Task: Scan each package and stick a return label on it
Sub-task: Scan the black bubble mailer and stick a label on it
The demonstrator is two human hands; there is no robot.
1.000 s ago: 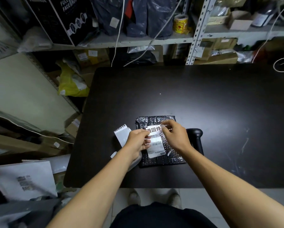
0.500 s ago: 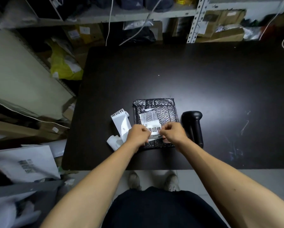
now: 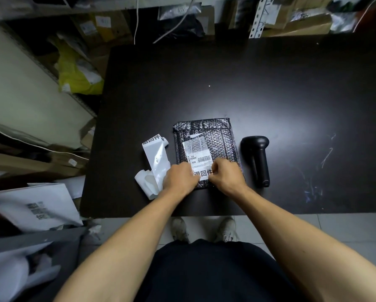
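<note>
One package, one scanner, two hands pressing label.

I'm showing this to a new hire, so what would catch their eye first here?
Two bare hands, the left hand and right hand, meet over a white return label on a black bubble mailer near the table's front edge. A black scanner lies just right of it, a curled label strip just left.

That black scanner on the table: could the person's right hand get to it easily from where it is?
Probably yes. The scanner lies just beside the right hand, with bare table between, though that hand is busy with the label.
</note>
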